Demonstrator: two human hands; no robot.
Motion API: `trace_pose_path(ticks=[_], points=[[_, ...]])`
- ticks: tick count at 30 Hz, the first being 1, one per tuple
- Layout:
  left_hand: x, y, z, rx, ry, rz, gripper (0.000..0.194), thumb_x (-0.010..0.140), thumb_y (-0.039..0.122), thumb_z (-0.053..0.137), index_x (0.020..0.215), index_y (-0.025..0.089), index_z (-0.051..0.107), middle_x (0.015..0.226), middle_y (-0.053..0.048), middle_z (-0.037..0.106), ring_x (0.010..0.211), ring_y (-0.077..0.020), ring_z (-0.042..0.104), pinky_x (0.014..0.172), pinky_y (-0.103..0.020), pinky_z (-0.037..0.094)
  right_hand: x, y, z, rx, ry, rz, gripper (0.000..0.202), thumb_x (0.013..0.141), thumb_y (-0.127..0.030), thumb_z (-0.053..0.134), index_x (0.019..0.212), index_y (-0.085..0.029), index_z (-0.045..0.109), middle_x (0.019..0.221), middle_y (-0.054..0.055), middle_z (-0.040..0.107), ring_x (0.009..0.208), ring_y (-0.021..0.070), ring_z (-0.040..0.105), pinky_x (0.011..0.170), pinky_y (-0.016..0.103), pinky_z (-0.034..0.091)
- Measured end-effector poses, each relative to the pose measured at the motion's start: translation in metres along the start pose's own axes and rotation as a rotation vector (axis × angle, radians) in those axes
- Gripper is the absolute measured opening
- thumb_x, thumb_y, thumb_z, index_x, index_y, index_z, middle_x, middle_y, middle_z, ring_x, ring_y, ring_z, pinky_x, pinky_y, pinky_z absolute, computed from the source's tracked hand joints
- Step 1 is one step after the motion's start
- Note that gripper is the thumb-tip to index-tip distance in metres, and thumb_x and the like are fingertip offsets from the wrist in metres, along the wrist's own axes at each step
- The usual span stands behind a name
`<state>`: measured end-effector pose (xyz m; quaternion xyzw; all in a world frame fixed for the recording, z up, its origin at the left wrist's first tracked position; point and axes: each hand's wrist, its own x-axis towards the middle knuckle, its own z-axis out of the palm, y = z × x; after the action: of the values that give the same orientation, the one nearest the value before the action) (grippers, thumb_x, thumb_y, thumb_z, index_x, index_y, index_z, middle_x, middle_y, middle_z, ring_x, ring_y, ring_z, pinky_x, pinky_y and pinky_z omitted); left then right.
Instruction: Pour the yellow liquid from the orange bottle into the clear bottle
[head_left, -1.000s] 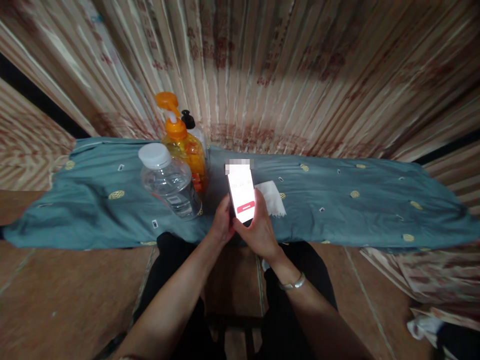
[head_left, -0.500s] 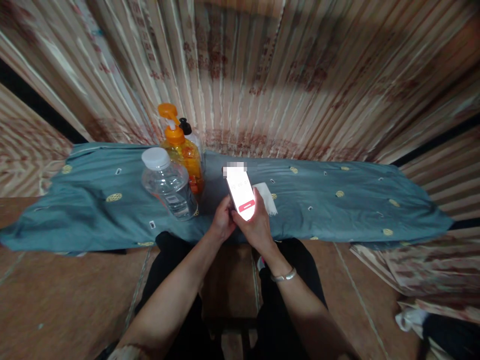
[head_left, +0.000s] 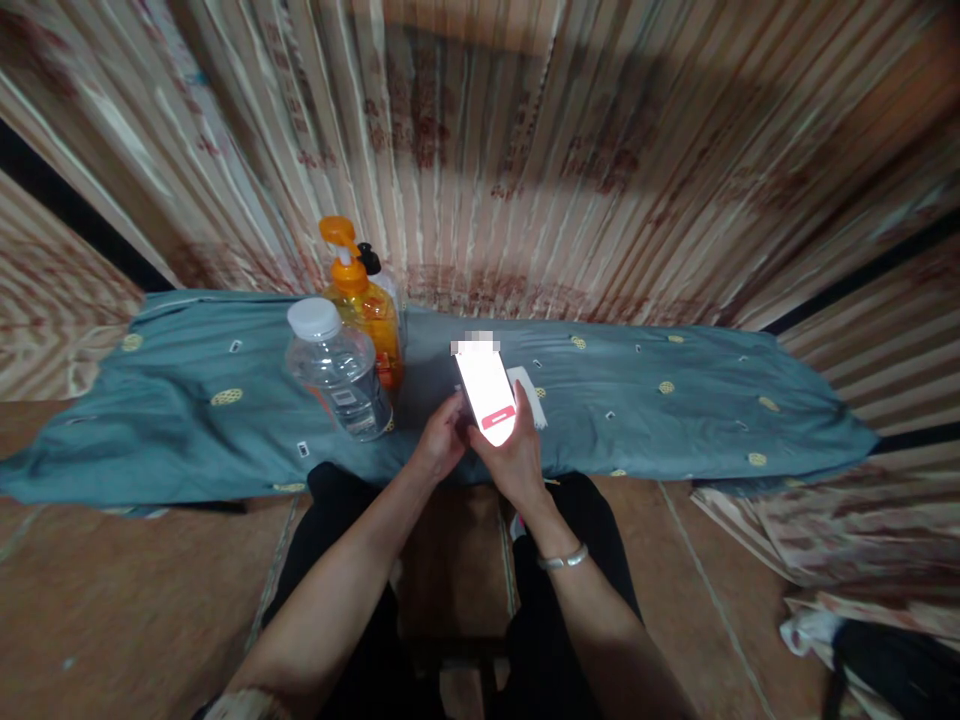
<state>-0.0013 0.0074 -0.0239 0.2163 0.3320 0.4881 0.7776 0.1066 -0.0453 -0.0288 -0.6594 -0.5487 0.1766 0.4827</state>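
Observation:
A lit phone (head_left: 487, 388) with a white screen and a red button near its lower end is held over the cloth-covered table. My right hand (head_left: 516, 452) grips the phone's lower right side, with the thumb along its edge. At the lower left of the phone is my left hand (head_left: 444, 438), its fingers bent against the phone's side and partly hidden. A white tissue (head_left: 531, 398) lies on the cloth just right of the phone, partly behind my right hand.
The table has a teal cloth (head_left: 645, 430). Left of my hands stand a clear bottle with a white cap (head_left: 345, 385), an orange pump bottle (head_left: 379, 325) and a black-topped bottle (head_left: 386, 280). Behind hangs a patterned curtain (head_left: 480, 230). A dark bag (head_left: 892, 670) is at lower right.
The phone is tilted slightly differently and sits a little further right between my hands. The whole view has shifted slightly. Both hands keep their hold.

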Motion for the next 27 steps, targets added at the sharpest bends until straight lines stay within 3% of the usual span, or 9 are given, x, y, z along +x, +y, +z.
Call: trace_pose_path(ticks=[8, 15, 22, 25, 27], points=[[0.002, 0.002, -0.002, 0.054, -0.027, -0.054, 0.025, 0.091, 0.039, 0.068, 0.094, 0.018, 0.081, 0.094, -0.008, 0.084, 0.096, -0.0256, 0.077, 0.096, -0.036, 0.055, 0.004, 0.004, -0.006, -0.038, 0.045, -0.02, 0.094, 0.077, -0.038, 0.074, 0.159, -0.013, 0.035, 0.156, 0.022, 0.056, 0.144, 0.0365, 0.055, 0.117, 0.058, 0.049], [0.002, 0.004, -0.005, 0.099, -0.044, -0.078, 0.022, 0.09, 0.033, 0.066, 0.093, 0.017, 0.081, 0.094, -0.01, 0.084, 0.089, -0.0224, 0.076, 0.087, -0.033, 0.056, 0.015, 0.013, -0.026, -0.098, 0.076, -0.046, 0.097, 0.077, -0.04, 0.074, 0.16, -0.012, 0.032, 0.155, 0.023, 0.056, 0.143, 0.0369, 0.056, 0.116, 0.058, 0.05], [0.004, 0.006, -0.012, 0.126, -0.055, -0.065, 0.029, 0.092, 0.036, 0.061, 0.1, 0.014, 0.08, 0.103, -0.015, 0.084, 0.098, -0.0245, 0.077, 0.096, -0.036, 0.054, 0.023, 0.031, -0.069, -0.206, 0.129, -0.032, 0.094, 0.075, -0.041, 0.073, 0.157, -0.01, 0.039, 0.153, 0.024, 0.057, 0.141, 0.0402, 0.057, 0.115, 0.059, 0.049], [0.005, 0.006, -0.016, 0.136, -0.059, -0.052, 0.031, 0.09, 0.038, 0.065, 0.102, 0.013, 0.078, 0.105, -0.017, 0.082, 0.101, -0.0264, 0.076, 0.099, -0.038, 0.053, 0.024, 0.049, -0.095, -0.275, 0.116, 0.019, 0.093, 0.079, -0.048, 0.07, 0.156, -0.008, 0.039, 0.155, 0.027, 0.055, 0.142, 0.0415, 0.056, 0.117, 0.059, 0.047], [0.006, 0.006, -0.018, 0.141, -0.061, -0.046, 0.031, 0.089, 0.038, 0.066, 0.103, 0.013, 0.077, 0.107, -0.018, 0.082, 0.102, -0.0268, 0.076, 0.099, -0.038, 0.053, 0.026, 0.065, -0.116, -0.313, 0.136, 0.065, 0.098, 0.074, -0.052, 0.072, 0.155, -0.007, 0.04, 0.154, 0.028, 0.056, 0.139, 0.0419, 0.058, 0.116, 0.059, 0.047]])
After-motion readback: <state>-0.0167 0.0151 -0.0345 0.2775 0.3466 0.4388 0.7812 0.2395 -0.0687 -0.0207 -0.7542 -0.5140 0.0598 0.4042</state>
